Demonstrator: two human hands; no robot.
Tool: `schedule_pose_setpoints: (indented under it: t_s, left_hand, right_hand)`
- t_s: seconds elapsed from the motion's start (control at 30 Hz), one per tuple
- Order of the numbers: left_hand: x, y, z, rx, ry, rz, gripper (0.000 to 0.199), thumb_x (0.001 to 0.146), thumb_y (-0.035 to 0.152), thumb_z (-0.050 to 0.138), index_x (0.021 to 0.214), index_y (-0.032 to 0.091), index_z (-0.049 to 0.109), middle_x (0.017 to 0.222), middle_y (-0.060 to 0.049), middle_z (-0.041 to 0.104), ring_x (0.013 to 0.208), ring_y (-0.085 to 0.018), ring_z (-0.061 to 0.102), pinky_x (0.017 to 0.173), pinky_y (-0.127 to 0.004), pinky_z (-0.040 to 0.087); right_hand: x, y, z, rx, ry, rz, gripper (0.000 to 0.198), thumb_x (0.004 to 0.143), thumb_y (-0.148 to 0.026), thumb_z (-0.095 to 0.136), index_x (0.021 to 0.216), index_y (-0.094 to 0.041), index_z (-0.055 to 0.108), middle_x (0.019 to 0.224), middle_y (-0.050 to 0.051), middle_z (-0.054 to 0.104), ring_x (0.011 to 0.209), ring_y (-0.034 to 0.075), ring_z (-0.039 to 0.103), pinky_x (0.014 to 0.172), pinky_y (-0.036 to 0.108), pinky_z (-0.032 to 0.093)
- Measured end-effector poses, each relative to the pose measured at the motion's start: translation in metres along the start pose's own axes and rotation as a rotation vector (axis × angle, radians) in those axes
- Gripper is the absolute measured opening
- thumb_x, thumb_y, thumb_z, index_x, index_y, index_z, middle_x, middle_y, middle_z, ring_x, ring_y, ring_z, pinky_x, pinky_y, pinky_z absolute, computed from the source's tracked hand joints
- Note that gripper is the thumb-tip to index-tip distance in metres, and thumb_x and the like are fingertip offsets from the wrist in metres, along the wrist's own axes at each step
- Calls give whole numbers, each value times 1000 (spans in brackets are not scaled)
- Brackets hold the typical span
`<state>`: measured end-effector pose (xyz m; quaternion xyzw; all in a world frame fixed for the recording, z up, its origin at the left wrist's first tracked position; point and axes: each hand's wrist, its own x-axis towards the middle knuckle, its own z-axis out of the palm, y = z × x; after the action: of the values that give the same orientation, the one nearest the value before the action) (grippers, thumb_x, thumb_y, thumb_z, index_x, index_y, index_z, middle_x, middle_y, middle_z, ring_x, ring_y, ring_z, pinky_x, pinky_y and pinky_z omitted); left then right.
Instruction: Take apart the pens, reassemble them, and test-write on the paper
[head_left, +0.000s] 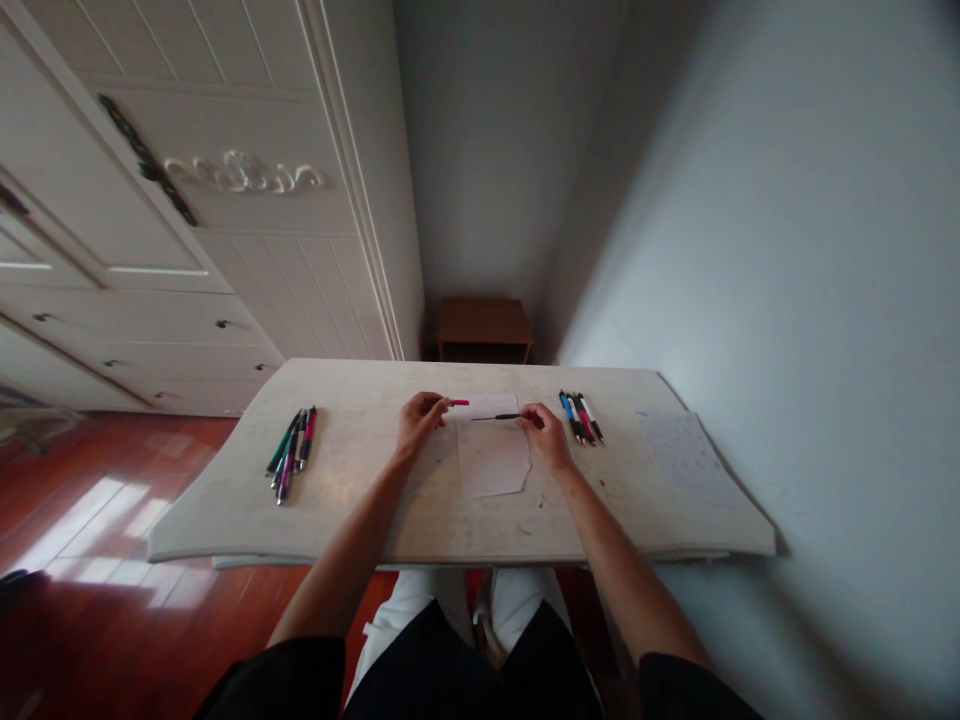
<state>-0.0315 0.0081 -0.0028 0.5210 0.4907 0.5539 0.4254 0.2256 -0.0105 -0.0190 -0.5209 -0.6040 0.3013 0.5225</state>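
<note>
My left hand (422, 420) is closed, pinching a short pink pen barrel (460, 402) that points to the right. My right hand (545, 432) is closed on a black pen part (507, 416), from which a thin dark refill (484, 419) sticks out to the left. The two pen parts are apart, held over a sheet of white paper (491, 465) with a torn edge. Several pens (580, 418) lie side by side just right of my right hand. Another bunch of pens (291, 450) lies in a loose pile at the left of the table.
The white table (352, 510) has worn, stained patches and small dark bits near its front. A written-on paper sheet (686, 455) lies at its right, beside the wall (810, 300). A white wardrobe (300, 270) stands at the left; a low brown wooden stand (485, 320) is behind the table.
</note>
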Motion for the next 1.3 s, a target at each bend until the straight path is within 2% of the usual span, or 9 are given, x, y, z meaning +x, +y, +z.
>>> schedule_pose_setpoints:
  t_s: [0.2,0.33,0.43,0.6,0.7,0.8,0.9,1.13,1.3]
  left_hand:
    - [1,-8,-4,276,59,98,23,75,39,66,82,17,62,75,-3,69,66,-16,66,62,-26,52]
    - [-1,-10,-6,611,-18,225,10,77,27,64,85,22,67,88,-2,73,82,-20,68,79,-32,52]
    - [-1,-10,-6,738,-122,311,11,76,19,62,85,22,69,93,-3,74,92,-22,67,89,-34,49]
    - [0,-12,-6,743,-163,340,15,80,20,62,92,22,70,95,-3,74,92,-21,68,89,-35,50]
    - [-2,-14,-5,732,-170,411,22,82,27,65,102,21,70,109,-7,71,105,-24,64,95,-39,48]
    - [-4,-15,-3,776,-253,490,29,83,33,67,111,24,69,126,-8,63,120,-26,55,102,-44,43]
    - [-6,-14,-1,865,-308,494,29,86,34,64,114,27,69,133,-8,58,127,-28,48,104,-47,41]
    - [-3,-13,0,918,-357,499,17,89,29,60,98,26,74,129,-7,60,128,-28,46,103,-48,42]
    - [-2,-16,-1,828,-296,536,17,89,26,59,100,25,73,122,-7,63,122,-25,51,101,-46,45]
  right_hand:
    - [-1,0,0,0,17,4,23,74,-38,67,83,-18,64,79,4,66,71,18,59,68,29,46]
    - [-1,0,0,-1,28,18,22,73,-38,67,84,-18,63,79,4,67,71,19,60,68,30,48]
    - [-1,1,-1,-5,40,21,22,74,-38,67,84,-19,63,80,4,67,72,19,61,69,31,48]
    - [-2,2,-2,-2,36,15,23,74,-38,68,85,-18,63,81,5,68,73,19,62,70,31,49]
    - [-2,1,-2,15,27,20,23,74,-38,68,86,-18,64,81,5,68,72,19,62,70,31,50]
    - [-3,-1,-2,33,4,32,22,74,-37,68,86,-18,65,81,5,69,72,19,62,70,31,50]
    - [-4,-3,-2,43,-29,38,21,75,-36,68,85,-18,66,80,4,70,71,18,63,71,31,50]
    - [-4,-3,-2,59,-38,34,21,74,-36,69,85,-19,68,81,4,71,74,19,64,73,31,51]
    - [-7,-3,-3,88,-67,43,26,77,-36,66,97,-19,70,92,7,73,82,21,66,78,33,52]
